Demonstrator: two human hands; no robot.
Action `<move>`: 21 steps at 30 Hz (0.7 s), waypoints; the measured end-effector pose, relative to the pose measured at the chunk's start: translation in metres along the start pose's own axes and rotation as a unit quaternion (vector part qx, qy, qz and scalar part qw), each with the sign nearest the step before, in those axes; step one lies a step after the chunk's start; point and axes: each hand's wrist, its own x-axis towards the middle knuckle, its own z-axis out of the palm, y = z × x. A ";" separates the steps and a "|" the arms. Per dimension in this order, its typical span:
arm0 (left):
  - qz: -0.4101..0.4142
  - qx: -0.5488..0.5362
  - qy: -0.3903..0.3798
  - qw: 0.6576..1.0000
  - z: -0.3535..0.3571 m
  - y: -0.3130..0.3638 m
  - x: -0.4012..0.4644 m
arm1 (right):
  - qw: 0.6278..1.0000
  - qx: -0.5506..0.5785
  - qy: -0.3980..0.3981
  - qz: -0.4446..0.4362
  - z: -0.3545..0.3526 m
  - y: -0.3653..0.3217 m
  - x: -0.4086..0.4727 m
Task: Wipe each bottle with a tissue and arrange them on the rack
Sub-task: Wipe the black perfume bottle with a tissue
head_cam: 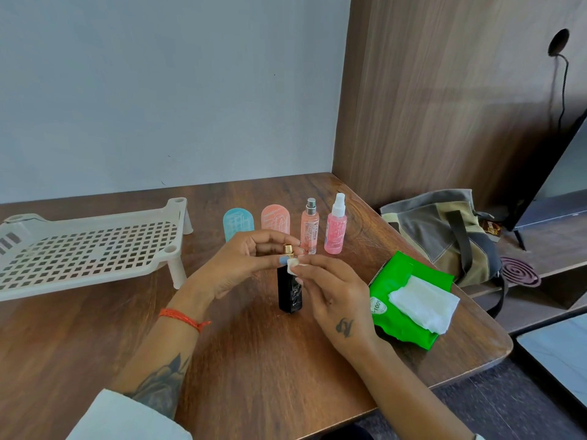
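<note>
A black bottle (289, 292) with a gold sprayer top stands upright on the wooden table (254, 360). My left hand (244, 265) holds its neck from the left. My right hand (330, 293) presses a small folded white tissue (293, 265) against the neck. Behind stand four more bottles in a row: a blue one (236, 222), a peach one (275, 217), a slim clear pink one (309, 227) and a pink spray bottle (336, 231). The white perforated rack (85, 246) sits empty at the left.
A green tissue pack (400, 300) with a white tissue sticking out lies at the right of the table. Beyond the table's right edge, a grey and tan bag (444, 233) and a purple coil (519, 271) rest on a low shelf.
</note>
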 end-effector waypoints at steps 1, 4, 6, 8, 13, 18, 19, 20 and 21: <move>0.001 -0.002 -0.003 1.000 0.000 0.000 0.000 | 1.000 0.002 -0.003 -0.003 0.000 -0.001 0.000; 0.002 -0.004 -0.005 1.000 -0.001 0.001 0.000 | 1.000 0.004 0.000 0.017 0.002 0.000 0.000; -0.001 -0.002 0.000 1.000 -0.002 0.001 0.000 | 0.999 -0.006 0.005 0.045 0.003 0.002 0.001; -0.004 -0.002 0.004 1.000 -0.002 0.001 0.000 | 0.998 -0.014 0.015 0.066 0.001 0.004 0.001; -0.002 -0.001 0.004 1.000 -0.001 0.001 0.000 | 1.000 -0.005 0.013 0.003 -0.001 -0.003 -0.001; -0.018 0.012 0.002 1.000 0.000 0.000 -0.001 | 0.997 -0.027 -0.025 -0.062 0.005 -0.009 -0.002; -0.021 0.013 0.000 1.000 0.000 0.000 -0.001 | 0.997 -0.028 -0.024 -0.063 0.005 -0.008 -0.002; -0.023 0.012 -0.002 1.000 0.001 0.000 -0.001 | 0.997 -0.027 -0.023 -0.062 0.005 -0.008 -0.002; -0.026 0.011 -0.004 1.000 0.002 0.000 -0.001 | 0.998 -0.027 -0.023 -0.060 0.004 -0.008 -0.002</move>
